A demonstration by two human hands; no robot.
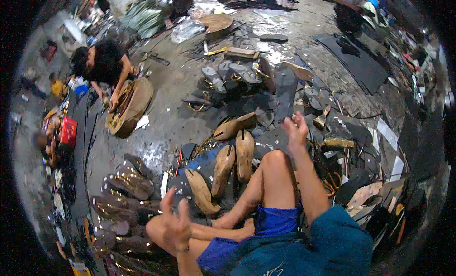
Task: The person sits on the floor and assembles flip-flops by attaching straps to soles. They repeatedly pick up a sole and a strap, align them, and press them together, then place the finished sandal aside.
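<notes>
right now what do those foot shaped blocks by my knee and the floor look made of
Foot-shaped blocks: probably wood, tan and matte, with grain-like streaks and a slot on top. Floor: looks like bare concrete, grey, stained and patchy, shiny in places as if wet.

my left hand [175, 224] and right hand [296, 129] hover open and empty over wooden shoe lasts [232, 157] between my knees.

Wooden shoe lasts [227, 164] scattered on floor
</notes>
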